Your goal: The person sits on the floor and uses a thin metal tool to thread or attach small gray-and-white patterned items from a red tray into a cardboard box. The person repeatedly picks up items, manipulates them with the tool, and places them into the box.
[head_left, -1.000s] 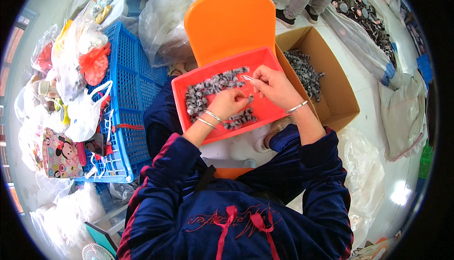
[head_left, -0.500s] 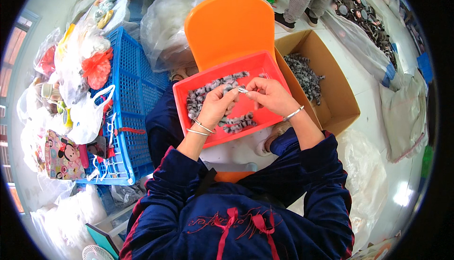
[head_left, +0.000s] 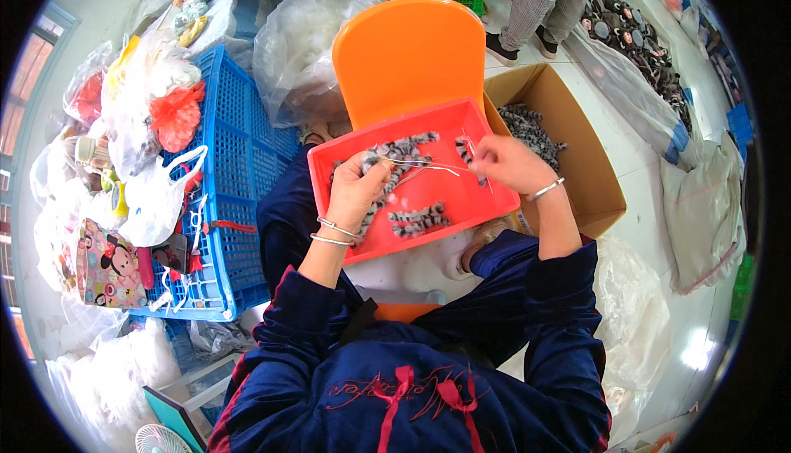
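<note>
Over the red tray (head_left: 482, 206) on my lap, my left hand (head_left: 356, 185) is closed in a pinch on several thin pale wires (head_left: 432, 164). A grey-and-black striped plush strip (head_left: 416, 141) touches or lies just behind its fingertips; I cannot tell whether it is pinched too. My right hand (head_left: 512, 164) is over the tray's right side, its fingers curled and smeared by motion. A short striped strip (head_left: 466, 156) and thin wires are close to its fingertips. More striped strips (head_left: 420, 219) lie in the near part of the tray.
An orange chair (head_left: 409, 61) bears the tray's far side. To the right is a cardboard box (head_left: 589, 164) holding striped plush pieces (head_left: 531, 131). A blue crate (head_left: 239, 189) with bags on it stands left. Behind are a clear stuffed bag (head_left: 301, 49) and another person's legs (head_left: 548, 0).
My hands were together over the tray, pinching a small thing between them. My right hand has moved away to the right, and long wires now show at my left fingertips.
</note>
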Demonstrator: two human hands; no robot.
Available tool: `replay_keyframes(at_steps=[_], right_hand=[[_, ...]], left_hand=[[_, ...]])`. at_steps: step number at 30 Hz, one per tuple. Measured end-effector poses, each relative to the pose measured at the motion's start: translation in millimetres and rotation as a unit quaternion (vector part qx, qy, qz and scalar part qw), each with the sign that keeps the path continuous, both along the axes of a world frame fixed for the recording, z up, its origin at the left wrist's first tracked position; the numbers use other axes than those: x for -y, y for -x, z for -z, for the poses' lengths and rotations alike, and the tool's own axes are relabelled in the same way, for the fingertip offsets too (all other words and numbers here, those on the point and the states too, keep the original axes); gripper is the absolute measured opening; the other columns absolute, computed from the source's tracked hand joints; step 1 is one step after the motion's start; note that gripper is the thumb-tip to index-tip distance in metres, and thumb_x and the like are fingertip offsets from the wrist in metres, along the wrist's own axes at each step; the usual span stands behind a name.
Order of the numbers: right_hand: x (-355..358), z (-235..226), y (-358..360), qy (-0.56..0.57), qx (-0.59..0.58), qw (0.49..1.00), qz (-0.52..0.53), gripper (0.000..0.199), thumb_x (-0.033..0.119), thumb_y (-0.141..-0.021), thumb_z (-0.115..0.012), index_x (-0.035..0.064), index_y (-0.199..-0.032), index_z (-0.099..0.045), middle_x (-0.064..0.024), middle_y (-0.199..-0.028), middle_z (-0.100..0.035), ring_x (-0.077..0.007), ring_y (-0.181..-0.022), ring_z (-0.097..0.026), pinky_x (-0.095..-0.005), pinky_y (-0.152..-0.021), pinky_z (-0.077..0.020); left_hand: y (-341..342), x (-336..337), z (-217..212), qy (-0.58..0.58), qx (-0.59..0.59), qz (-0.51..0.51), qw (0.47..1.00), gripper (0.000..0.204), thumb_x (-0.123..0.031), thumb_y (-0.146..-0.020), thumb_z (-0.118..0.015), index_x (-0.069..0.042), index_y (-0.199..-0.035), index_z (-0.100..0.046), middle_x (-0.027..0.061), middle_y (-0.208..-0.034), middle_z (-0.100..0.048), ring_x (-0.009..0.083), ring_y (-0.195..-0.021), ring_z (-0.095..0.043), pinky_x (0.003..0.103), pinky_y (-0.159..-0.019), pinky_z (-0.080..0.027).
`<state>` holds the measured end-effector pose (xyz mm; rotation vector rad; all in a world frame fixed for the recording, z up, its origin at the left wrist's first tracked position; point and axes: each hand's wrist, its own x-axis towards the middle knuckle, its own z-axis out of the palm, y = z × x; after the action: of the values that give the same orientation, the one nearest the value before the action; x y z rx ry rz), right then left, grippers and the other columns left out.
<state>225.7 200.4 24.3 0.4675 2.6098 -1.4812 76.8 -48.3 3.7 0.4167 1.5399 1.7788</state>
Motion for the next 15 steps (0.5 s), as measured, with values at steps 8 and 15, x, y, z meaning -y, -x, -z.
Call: replay_keyframes(at_steps=[8, 15], right_hand=[[52, -3, 20, 0.24, -0.087, 0.966, -0.043, 0.021, 0.019, -0.093, -0.062, -0.0009, -0.087, -0.06, 0.0031, -0.072, -0.053, -0.0045, -0.069, -0.046, -0.0226, -0.063, -0.0402], [41, -5, 15, 0.176, -0.126, 0.976, -0.016, 0.017, 0.013, -0.092, -0.061, -0.0006, -0.081, -0.057, 0.005, -0.069, -0.047, -0.0047, -0.067, -0.041, -0.0229, -0.06, -0.0379]], left_hand=[[-10, -4, 2, 0.032, -0.058, 0.073, 0.995, 0.011, -0.015, -0.093, -0.059, -0.005, -0.096, -0.062, -0.0023, -0.074, -0.057, 0.0032, -0.057, -0.044, 0.018, -0.05, -0.033], [-15, 5, -17, -0.005, 0.019, 0.091, 0.996, 0.021, -0.02, -0.101, -0.043, -0.007, -0.115, -0.051, 0.0006, -0.084, -0.049, 0.0057, -0.059, -0.039, 0.019, -0.049, -0.032]])
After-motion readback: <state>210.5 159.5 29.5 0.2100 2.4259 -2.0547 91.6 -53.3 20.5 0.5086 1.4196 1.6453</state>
